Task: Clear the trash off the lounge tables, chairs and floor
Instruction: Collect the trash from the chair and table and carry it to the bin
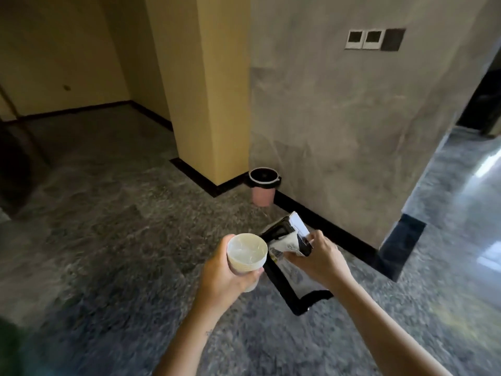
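Note:
My left hand (222, 278) grips a pale paper cup (246, 253), held upright with its open mouth toward me; it looks empty. To its right, my right hand (317, 260) holds a bunch of trash: a black and white carton or box (287, 229), a crumpled white wrapper (284, 246) and a flat see-through bag with a black border (295, 291) hanging below the hand. A small pink bin (262, 195) with a black liner stands on the floor ahead, in the corner where the yellow pillar meets the grey wall.
Grey speckled stone floor (122, 240) spreads all around. A yellow pillar (206, 90) rises ahead on the left and a grey marble wall (352, 118) on the right, both with black skirting. A corridor opens at the far right. Something dark stands at the left edge.

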`<state>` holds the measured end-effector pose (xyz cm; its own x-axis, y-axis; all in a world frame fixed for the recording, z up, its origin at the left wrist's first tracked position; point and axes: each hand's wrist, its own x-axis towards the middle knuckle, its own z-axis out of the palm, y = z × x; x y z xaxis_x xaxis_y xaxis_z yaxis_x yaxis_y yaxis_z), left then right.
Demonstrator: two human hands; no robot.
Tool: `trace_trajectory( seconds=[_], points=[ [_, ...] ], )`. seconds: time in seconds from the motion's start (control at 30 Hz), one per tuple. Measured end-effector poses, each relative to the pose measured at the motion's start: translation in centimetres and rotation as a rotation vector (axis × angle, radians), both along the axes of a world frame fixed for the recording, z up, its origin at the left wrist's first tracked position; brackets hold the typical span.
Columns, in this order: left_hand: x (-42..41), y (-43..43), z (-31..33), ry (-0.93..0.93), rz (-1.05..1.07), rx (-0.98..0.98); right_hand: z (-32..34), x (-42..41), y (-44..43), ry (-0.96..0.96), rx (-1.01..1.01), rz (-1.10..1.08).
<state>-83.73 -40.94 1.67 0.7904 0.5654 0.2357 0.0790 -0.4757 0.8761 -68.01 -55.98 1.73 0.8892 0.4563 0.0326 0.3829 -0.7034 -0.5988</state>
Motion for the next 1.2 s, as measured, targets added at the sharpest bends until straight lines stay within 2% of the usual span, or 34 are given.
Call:
trace_trajectory(
  seconds=[0.2, 0.4, 0.57, 0.87, 1.2],
  points=[
    [15.9, 11.9, 2.0, 0.026, -0.069, 0.008, 2.2, 14.9, 10.5, -0.035, -0.003, -0.059],
    [32.2, 22.4, 0.3, 0.043, -0.096, 0.038, -0.6, 31.0, 20.1, -0.095, -0.034, -0.108],
    [46.8, 31.3, 0.0, 0.045, -0.089, -0.028, -2.5, 46.4, 28.3, -0.054, -0.032, -0.090],
    [66.8, 47.0, 1.1, 0.103, 0.024, 0.021, -2.3, 69.2, 45.2, 0.028, -0.036, 0.017],
    [91.6, 65.1, -4.1, 0.166, -0.070, 0.039, -8.7, 91.6, 56.4, 0.115, -0.166, -0.227]
  ],
)
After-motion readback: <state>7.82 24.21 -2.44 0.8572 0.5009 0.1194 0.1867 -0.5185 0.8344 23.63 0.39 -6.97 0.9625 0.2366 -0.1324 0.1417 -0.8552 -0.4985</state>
